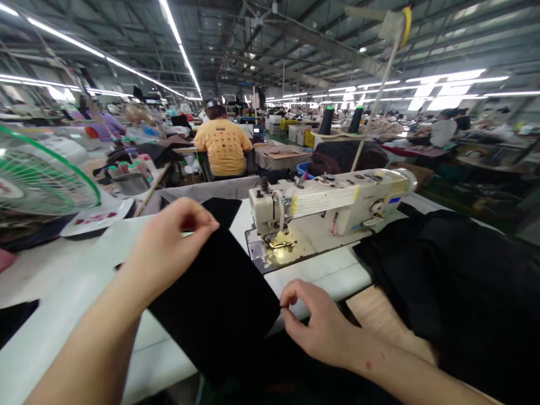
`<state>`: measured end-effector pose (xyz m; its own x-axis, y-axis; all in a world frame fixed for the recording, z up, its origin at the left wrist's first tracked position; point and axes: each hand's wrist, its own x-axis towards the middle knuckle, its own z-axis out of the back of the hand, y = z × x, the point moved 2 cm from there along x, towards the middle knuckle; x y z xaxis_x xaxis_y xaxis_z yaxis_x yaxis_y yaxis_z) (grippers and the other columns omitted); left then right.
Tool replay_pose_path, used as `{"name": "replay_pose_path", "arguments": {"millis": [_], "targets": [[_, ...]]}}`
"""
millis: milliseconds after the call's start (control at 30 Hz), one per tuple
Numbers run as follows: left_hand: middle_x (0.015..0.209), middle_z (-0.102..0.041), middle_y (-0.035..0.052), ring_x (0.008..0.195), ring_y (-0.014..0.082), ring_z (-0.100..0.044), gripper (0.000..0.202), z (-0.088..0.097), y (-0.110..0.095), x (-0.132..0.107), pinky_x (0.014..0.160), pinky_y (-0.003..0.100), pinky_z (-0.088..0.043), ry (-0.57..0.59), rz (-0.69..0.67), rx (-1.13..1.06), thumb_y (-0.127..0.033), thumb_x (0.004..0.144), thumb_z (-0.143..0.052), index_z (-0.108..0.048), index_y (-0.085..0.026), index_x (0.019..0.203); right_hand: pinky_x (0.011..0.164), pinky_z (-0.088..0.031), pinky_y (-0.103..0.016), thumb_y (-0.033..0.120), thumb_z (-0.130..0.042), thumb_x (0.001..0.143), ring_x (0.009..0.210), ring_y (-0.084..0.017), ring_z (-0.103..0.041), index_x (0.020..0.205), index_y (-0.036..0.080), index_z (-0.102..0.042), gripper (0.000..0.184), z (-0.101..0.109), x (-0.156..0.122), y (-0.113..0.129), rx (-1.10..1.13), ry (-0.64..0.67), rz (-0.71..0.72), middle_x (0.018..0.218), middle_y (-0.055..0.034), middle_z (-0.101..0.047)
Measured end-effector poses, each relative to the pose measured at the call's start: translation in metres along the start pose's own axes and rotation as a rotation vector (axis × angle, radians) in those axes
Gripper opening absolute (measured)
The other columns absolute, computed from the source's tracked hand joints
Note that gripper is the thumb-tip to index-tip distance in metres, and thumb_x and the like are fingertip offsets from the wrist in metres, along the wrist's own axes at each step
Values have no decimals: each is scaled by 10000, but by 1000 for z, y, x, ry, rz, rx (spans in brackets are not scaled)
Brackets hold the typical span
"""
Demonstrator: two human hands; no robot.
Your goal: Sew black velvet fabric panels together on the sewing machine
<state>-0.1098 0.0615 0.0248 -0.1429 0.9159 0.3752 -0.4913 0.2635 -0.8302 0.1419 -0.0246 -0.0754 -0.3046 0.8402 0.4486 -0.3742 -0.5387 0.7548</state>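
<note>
Position: a black cloth panel (215,304) is held between two bare hands in front of a sewing machine (320,205), left of its needle end and near the front of the pale desk (169,343). Its lower part reaches past the near edge and is lost against the dark below.

Grip: the left hand (169,247) has thumb and forefinger closed at the tips on the panel's upper edge. The right hand (314,323) pinches the right-hand corner, its fingers all but meeting with only the fabric between them. A further black piece (225,211) lies beyond the left fingertips; whether it joins the panel cannot be told.

Assessment: the edge between the hands looks straight, and the light fingertip hold appears suitable. To handle it well, both pinches should stay close to the edge with even pull, enough to remove slack without stretching the weave. The hanging part should be supported by the desk, as its weight could drag the edge askew. Layers, if more than one, should be matched at the corner; black on black makes this hard to verify. Fingers should keep clear of the presser foot (270,242). The dark cloth heap (455,281) at right should be kept separate.
</note>
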Motion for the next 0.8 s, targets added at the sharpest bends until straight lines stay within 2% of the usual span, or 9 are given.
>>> {"name": "replay_pose_path", "arguments": {"millis": [33, 67, 100, 200, 267, 367, 500, 633, 800], "targets": [[680, -625, -63, 708, 142, -577, 152, -18, -1, 10, 671, 226, -395, 169, -97, 156, -145, 677, -723, -578, -185, 661, 714, -470, -265, 73, -547, 766, 736, -143, -587, 861, 229, -559, 183, -9, -4, -5, 21, 45, -36, 784, 26, -613], [644, -600, -60, 665, 142, -555, 146, -37, 6, 17, 636, 234, -377, 299, -134, 238, -118, 688, -685, -568, -197, 651, 694, -473, -258, 60, -540, 758, 720, -141, -589, 844, 226, -561, 189, -16, -8, -12, 45, 78, -81, 765, 29, -611], [617, -578, -57, 626, 144, -530, 155, -55, 19, 22, 607, 244, -361, 389, -115, 277, -102, 684, -662, -555, -206, 642, 678, -476, -253, 46, -533, 749, 707, -141, -594, 825, 223, -568, 195, -23, -11, -20, 64, 104, -118, 749, 30, -613], [558, -545, -51, 575, 147, -508, 197, -103, 71, 23, 579, 262, -360, 466, -59, 277, -82, 643, -631, -501, -218, 586, 686, -493, -260, 22, -528, 757, 723, -152, -626, 797, 213, -618, 214, -32, -17, -42, 52, 166, -143, 753, 14, -650], [557, -536, -48, 569, 146, -499, 200, -124, 100, 16, 575, 265, -366, 465, -30, 261, -113, 640, -630, -474, -224, 583, 713, -505, -269, 13, -538, 773, 757, -162, -648, 823, 210, -650, 232, -31, -18, -52, 2, 213, -103, 791, -2, -680], [587, -539, -43, 588, 149, -499, 176, -136, 119, 7, 578, 266, -378, 446, 2, 233, -190, 660, -632, -466, -229, 615, 745, -519, -281, 1, -555, 780, 804, -174, -661, 890, 214, -657, 261, -23, -20, -60, -110, 284, 20, 859, -21, -702], [605, -533, -39, 606, 151, -506, 132, -134, 120, 5, 592, 267, -386, 439, 20, 203, -190, 665, -598, -476, -230, 635, 744, -514, -303, 6, -533, 820, 808, -196, -645, 890, 207, -608, 226, -16, -20, -64, -295, 315, 184, 851, -41, -682], [621, -550, -37, 615, 149, -522, 118, -139, 119, 10, 608, 266, -398, 435, 39, 194, -149, 662, -577, -489, -227, 649, 713, -481, -315, 2, -541, 794, 771, -200, -588, 839, 201, -563, 205, -17, -21, -67, -409, 307, 221, 810, -36, -632], [643, -566, -39, 613, 146, -541, 192, -162, 121, 20, 598, 261, -397, 423, 65, 203, -107, 640, -610, -469, -229, 682, 730, -455, -318, -9, -541, 743, 849, -206, -552, 819, 210, -542, 231, -19, -23, -70, -413, 268, 201, 894, -44, -618]]}}
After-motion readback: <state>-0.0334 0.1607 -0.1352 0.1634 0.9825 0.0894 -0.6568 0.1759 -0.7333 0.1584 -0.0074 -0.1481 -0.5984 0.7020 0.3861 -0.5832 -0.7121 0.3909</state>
